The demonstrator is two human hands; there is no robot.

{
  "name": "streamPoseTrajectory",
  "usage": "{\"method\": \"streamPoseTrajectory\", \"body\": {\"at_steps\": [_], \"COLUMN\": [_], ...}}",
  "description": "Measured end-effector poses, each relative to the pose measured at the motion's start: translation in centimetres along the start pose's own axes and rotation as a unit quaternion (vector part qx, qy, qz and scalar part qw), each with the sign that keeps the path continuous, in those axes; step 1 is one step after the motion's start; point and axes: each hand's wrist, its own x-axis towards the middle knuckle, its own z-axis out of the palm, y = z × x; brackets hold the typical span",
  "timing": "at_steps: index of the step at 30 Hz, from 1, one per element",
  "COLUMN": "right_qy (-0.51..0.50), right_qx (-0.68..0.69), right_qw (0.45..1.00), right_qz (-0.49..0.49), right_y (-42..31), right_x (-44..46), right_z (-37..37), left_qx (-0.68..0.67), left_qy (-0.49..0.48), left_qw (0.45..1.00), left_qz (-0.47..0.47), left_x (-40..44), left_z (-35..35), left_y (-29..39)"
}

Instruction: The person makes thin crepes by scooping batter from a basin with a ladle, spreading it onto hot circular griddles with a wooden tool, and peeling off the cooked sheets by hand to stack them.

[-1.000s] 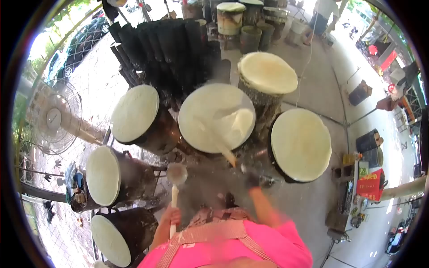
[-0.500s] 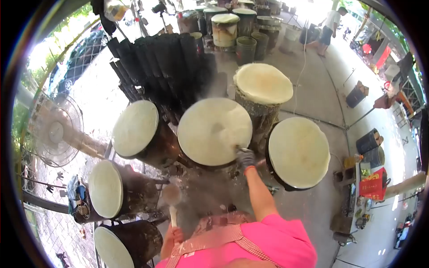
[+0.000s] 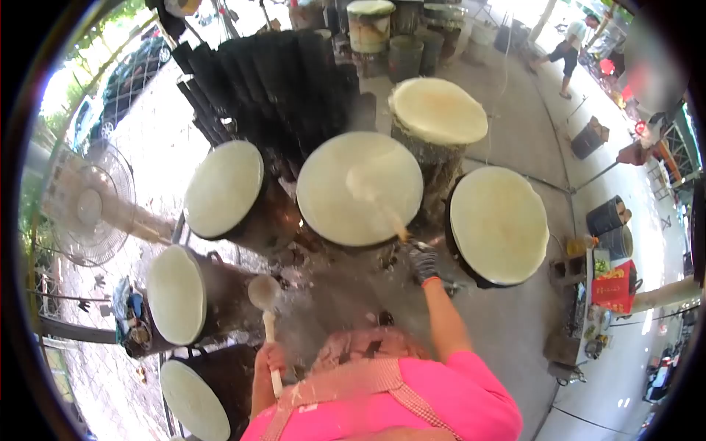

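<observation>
My left hand (image 3: 272, 358) is closed around the pale handle of a ladle (image 3: 264, 292), its round bowl raised beside the left-hand stoves. In a dark striped glove, my right hand (image 3: 423, 263) grips a wooden-handled tool (image 3: 398, 225). The tool reaches over the middle round griddle (image 3: 323, 213), and its pale far end is smeared by motion, so its kind is unclear. A thin cream-coloured layer covers that griddle. To its right is another coated griddle (image 3: 500, 224); behind stands one with a pale sheet (image 3: 439, 110) over its top.
Left are more coated griddles (image 3: 224, 189) on dark drum stoves, and a standing fan (image 3: 90, 206). Black cylinders (image 3: 272, 95) are stacked behind. A side table with a red bag (image 3: 616, 285) stands right. A person (image 3: 570, 51) walks at the back right.
My right hand has shifted slightly right and down, and the tool's pale end now shows over the middle griddle. The left hand's ladle has risen and moved left. The view has tilted slightly.
</observation>
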Motion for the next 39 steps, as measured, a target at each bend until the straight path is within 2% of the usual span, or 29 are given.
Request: {"method": "streamPoseTrajectory", "body": {"at_steps": [1,2,3,4,7,8,10,11,12,13,15,16,17,19,20,21,23,25,26,28,29,31,32,33,34,35,36,38,39], "right_qy": [0.024,0.087,0.151,0.175,0.044,-0.005,-0.035,-0.051,-0.064,-0.011,0.095,0.056,0.013,-0.024,0.025,0.084,0.159,0.067,0.116,0.126,0.094,0.066,0.048,0.045,0.043,0.038,0.11,0.101,0.097], "right_qx": [0.057,-0.085,-0.224,-0.31,-0.483,-0.509,-0.515,-0.519,-0.524,-0.503,-0.448,-0.525,-0.55,-0.543,-0.441,-0.48,-0.476,-0.543,-0.575,-0.455,-0.297,-0.42,-0.479,-0.477,-0.47,-0.458,-0.443,-0.403,-0.383], "right_qw": [0.998,0.992,0.959,0.933,0.873,0.856,0.851,0.847,0.843,0.864,0.875,0.842,0.825,0.838,0.893,0.873,0.857,0.836,0.806,0.867,0.944,0.904,0.876,0.876,0.874,0.87,0.845,0.89,0.907], "right_qz": [0.001,0.042,0.087,0.056,0.054,-0.09,-0.094,-0.098,-0.106,-0.02,0.155,0.111,-0.127,-0.043,-0.086,-0.026,0.118,0.038,-0.085,-0.156,-0.106,-0.031,0.005,-0.058,-0.12,-0.176,-0.28,-0.189,-0.147], "right_y": [0.6,-4.6,-11.8,-13.8,-18.1,-15.5,-14.7,-14.7,-14.8,-14.9,-14.2,-11.7,-10.2,-14.2,-13.8,-15.2,-11.0,-8.0,-6.7,-7.2,-9.4,-14.9,-16.7,-17.5,-17.9,-17.8,-17.3,-18.9,-19.5], "right_x": [2.8,4.2,4.5,5.9,6.2,5.7,4.2,3.5,3.3,3.1,1.9,1.4,0.2,-1.2,-1.5,-2.2,-3.6,-6.3,-6.1,-8.5,-9.5,-11.1,-12.0,-12.7,-13.2,-14.0,-15.0,-15.9,-16.2], "right_z": [-0.9,-2.1,-3.8,-4.0,-2.4,-2.4,-4.4,-5.3,-5.6,-5.3,-4.9,-4.1,-4.2,-5.0,-5.9,-6.0,-5.1,-2.7,-0.6,2.9,3.7,3.1,2.8,2.2,1.6,1.9,2.8,4.3,4.8], "left_qx": [-0.005,0.021,0.005,-0.005,-0.007,-0.002,0.041,0.013,0.097,0.116,0.182,0.23,0.163,0.149,0.17,0.202,0.291,0.349,0.34,0.298,0.268,0.098,0.142,0.185,0.266,0.34,0.298,0.148,0.107], "left_qy": [-0.031,-0.079,-0.058,-0.034,0.005,0.003,0.015,0.022,-0.005,-0.041,-0.018,-0.011,0.01,0.003,0.026,0.058,0.084,0.088,0.11,0.114,0.118,-0.047,-0.062,-0.08,-0.003,0.081,0.086,0.07,0.031], "left_qw": [1.0,0.996,0.998,0.999,1.0,0.998,0.999,1.0,0.995,0.992,0.983,0.972,0.986,0.989,0.985,0.976,0.939,0.915,0.917,0.943,0.955,0.983,0.981,0.975,0.964,0.929,0.946,0.985,0.991], "left_qz": [0.0,-0.028,-0.035,-0.023,-0.017,-0.065,-0.004,-0.016,-0.008,-0.034,0.019,0.042,0.017,-0.011,0.019,0.062,0.16,0.184,0.18,0.095,0.045,-0.146,-0.12,-0.092,0.017,0.122,0.091,-0.052,-0.079], "left_x": [0.2,0.6,0.5,0.9,2.8,3.8,6.3,7.6,9.3,10.6,13.7,15.3,16.0,18.7,19.3,20.0,21.6,23.9,25.0,26.5,26.5,21.3,18.0,15.0,11.9,9.3,8.4,8.6,8.6], "left_z": [0.0,-1.3,0.1,1.8,2.7,2.5,4.1,5.7,6.4,8.6,11.5,13.4,16.3,18.3,19.7,20.5,21.2,20.6,20.3,19.5,19.4,19.6,17.4,14.9,14.6,14.6,13.9,12.2,11.8], "left_y": [0.0,1.1,0.6,-0.1,1.4,2.7,3.8,4.1,5.1,5.0,5.3,4.9,3.4,3.1,2.0,1.0,-1.2,-2.6,-3.4,-4.0,-3.8,-1.8,-0.4,-0.2,-2.4,-3.9,-3.7,-2.0,-1.6]}}
